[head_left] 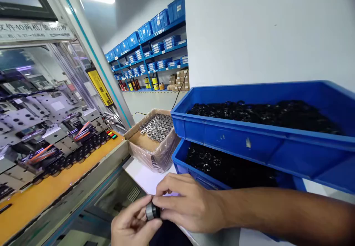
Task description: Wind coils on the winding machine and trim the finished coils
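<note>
Machine (52,105) is filling the left side of the frame, an orange ledge (83,153) running along its front. White wall (263,31) is taking up the upper right. Below it, two blue bins are sitting one above the other: the upper bin (222,131) and the lower bin (194,175), both holding black pieces. Blue shelf rack (163,31) is standing in the upper middle, carrying more bins. Cardboard box (144,155) is resting at center, holding small metal pieces (159,125). Right hand (191,203) is reaching in from the lower right, fingertips pressing together on the part's black end. Left hand (131,223) is pinching the grey side between thumb and finger. Small round part (150,211) is sitting between both hands, lower middle.
</note>
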Tool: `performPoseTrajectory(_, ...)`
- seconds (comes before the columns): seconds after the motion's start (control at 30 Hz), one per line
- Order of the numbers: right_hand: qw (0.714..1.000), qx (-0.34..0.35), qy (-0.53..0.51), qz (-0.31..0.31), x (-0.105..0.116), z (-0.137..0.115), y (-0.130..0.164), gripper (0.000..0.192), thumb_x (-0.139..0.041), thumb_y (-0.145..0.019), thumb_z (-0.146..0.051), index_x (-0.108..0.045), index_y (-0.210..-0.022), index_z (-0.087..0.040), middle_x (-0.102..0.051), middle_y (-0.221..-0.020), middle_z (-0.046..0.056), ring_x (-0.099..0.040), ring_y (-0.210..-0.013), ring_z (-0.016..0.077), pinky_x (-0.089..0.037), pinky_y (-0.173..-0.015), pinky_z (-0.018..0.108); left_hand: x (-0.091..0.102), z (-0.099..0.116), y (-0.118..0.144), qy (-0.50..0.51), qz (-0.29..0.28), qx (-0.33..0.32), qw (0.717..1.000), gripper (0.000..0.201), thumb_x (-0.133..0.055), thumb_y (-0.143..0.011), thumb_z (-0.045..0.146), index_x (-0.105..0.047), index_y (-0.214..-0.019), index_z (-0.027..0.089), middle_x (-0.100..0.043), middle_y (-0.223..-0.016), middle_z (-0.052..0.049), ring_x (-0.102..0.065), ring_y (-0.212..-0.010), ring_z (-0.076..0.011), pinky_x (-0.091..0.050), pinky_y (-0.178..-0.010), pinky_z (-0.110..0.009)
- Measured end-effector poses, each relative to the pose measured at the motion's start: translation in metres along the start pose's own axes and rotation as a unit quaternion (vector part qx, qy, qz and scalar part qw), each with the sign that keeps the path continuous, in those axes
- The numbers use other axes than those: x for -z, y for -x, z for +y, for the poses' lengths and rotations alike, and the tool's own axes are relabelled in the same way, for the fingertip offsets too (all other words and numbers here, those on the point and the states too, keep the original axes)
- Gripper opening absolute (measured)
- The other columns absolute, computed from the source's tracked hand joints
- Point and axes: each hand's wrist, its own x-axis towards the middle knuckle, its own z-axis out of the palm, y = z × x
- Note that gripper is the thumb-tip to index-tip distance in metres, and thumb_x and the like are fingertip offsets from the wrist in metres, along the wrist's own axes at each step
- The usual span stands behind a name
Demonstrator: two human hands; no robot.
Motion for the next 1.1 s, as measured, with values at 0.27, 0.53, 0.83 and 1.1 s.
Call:
performPoseTrajectory(0.27,0.995,0.065,0.062,-0.031,0.006,0.000,0.001,0.019,-0.051,-0.099,-0.020,-0.062,-0.104,-0.006,-0.066,-0.086,0.009,-0.059,-0.075,0.0180,-0.050,-0.066,0.030,-0.006,-0.007,-0.001,0.083,-0.097,-0.045,0.991,0.046,-0.090,-0.053,0.005,-0.082,-0.091,0.028,-0.082,-0.087,-0.005,-0.078,-0.078,-0.0243,-0.064,-0.073,-0.024)
performPoseTrajectory(0.53,0.998,0.050,0.029,-0.014,-0.001,-0.007,0.004,0.020,-0.045,-0.094,-0.004,-0.059,-0.107,-0.003,-0.066,-0.088,0.012,-0.063,-0.087,0.0203,-0.057,-0.076,0.033,-0.013,0.007,0.000,-0.060,-0.058,-0.252,0.964,0.039,-0.090,-0.062,0.019,-0.080,-0.099,0.026,-0.080,-0.087,-0.005,-0.076,-0.075,-0.0183,-0.062,-0.070,-0.019)
performPoseTrajectory(0.83,1.000,-0.006,-0.014,-0.022,-0.006,-0.015,0.005,0.027,-0.051,-0.087,0.002,-0.060,-0.112,-0.006,-0.066,-0.091,0.012,-0.064,-0.086,0.0202,-0.059,-0.077,0.034,-0.006,0.009,0.001,-0.091,-0.048,-0.275,0.956,0.029,-0.085,-0.069,0.020,-0.079,-0.097,0.025,-0.077,-0.088,-0.005,-0.074,-0.078,-0.0166,-0.059,-0.072,-0.019)
performPoseTrajectory(1.1,0.999,-0.020,-0.032,-0.002,-0.005,-0.011,-0.001,0.022,-0.053,-0.092,-0.005,-0.057,-0.113,-0.010,-0.066,-0.097,0.012,-0.063,-0.093,0.0189,-0.059,-0.082,0.035,-0.016,-0.023,0.008,0.261,-0.114,0.091,0.954,0.035,-0.076,-0.078,0.044,-0.075,-0.109,0.027,-0.076,-0.089,-0.007,-0.069,-0.080,-0.0154,-0.054,-0.078,-0.024)
